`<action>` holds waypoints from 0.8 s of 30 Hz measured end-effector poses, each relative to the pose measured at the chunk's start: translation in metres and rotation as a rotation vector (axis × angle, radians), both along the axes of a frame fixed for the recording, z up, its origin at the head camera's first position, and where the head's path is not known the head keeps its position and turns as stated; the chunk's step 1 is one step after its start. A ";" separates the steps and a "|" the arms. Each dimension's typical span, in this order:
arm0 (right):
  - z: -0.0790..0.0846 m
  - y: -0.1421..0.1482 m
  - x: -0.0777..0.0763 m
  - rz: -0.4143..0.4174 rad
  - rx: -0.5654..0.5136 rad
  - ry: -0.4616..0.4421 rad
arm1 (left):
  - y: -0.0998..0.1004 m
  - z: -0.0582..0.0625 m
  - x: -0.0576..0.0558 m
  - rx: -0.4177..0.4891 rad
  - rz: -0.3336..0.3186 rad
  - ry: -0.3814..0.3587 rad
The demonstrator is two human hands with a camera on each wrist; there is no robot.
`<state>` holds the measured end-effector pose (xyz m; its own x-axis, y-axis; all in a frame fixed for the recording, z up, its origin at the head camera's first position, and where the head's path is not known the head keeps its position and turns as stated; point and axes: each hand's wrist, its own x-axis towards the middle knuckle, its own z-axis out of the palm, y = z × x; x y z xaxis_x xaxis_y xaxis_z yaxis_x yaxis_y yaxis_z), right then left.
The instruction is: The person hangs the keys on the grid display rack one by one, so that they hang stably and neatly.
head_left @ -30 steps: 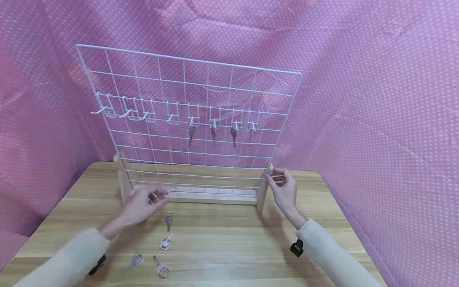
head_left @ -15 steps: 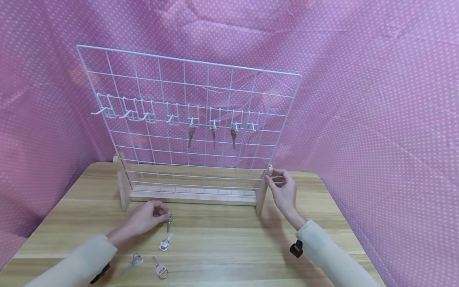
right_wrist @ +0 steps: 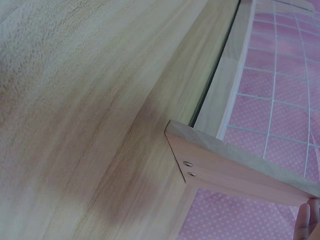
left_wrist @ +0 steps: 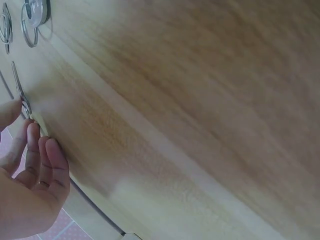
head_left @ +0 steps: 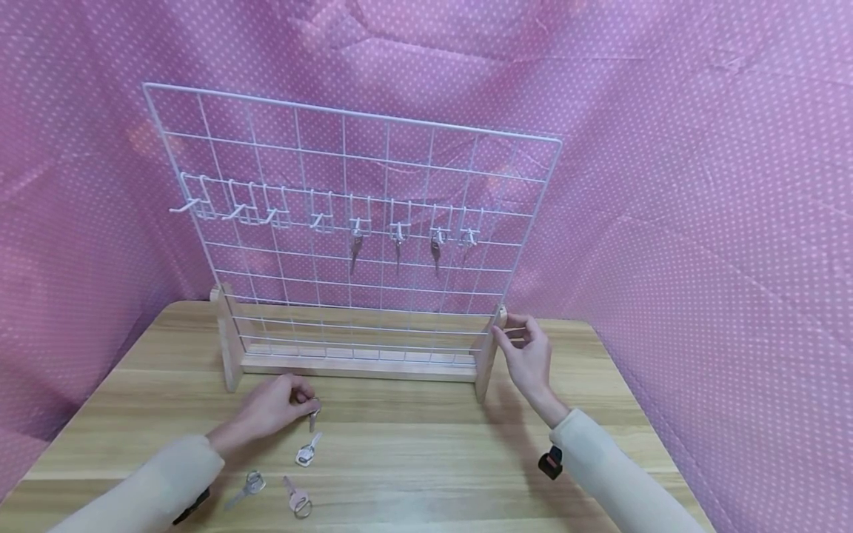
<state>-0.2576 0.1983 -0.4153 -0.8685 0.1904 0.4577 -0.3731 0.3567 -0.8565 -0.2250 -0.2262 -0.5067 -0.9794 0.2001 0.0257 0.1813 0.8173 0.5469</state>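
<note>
The left hand (head_left: 269, 407) has come down from near the base of the wire rack (head_left: 343, 111) to the closest key (head_left: 312, 424) in front of it, and its thumb and fingertips now pinch that key's rack-facing end, so it is in hand, though I can't tell whether it has left the table (head_left: 426, 459). The right hand (head_left: 529, 359) hasn't shifted, its fingers gripping the wooden upright (head_left: 486, 366) at the rack's right end. Three other keys (head_left: 307, 452) lie farther out from the rack, while four hang on its right half.
</note>
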 end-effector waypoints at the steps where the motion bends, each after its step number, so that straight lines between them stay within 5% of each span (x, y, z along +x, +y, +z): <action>1: 0.000 0.000 0.000 0.000 -0.003 0.002 | 0.000 0.000 0.000 0.001 -0.002 -0.001; 10: 0.001 -0.001 0.001 -0.002 -0.012 -0.009 | 0.001 0.008 0.000 0.083 0.016 -0.053; 24: -0.001 0.000 0.000 -0.009 -0.008 -0.007 | 0.001 0.012 0.001 0.154 0.080 -0.037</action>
<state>-0.2577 0.1979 -0.4167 -0.8697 0.2023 0.4503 -0.3642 0.3529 -0.8619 -0.2237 -0.2256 -0.4945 -0.9929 0.1182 0.0139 0.0968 0.7343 0.6719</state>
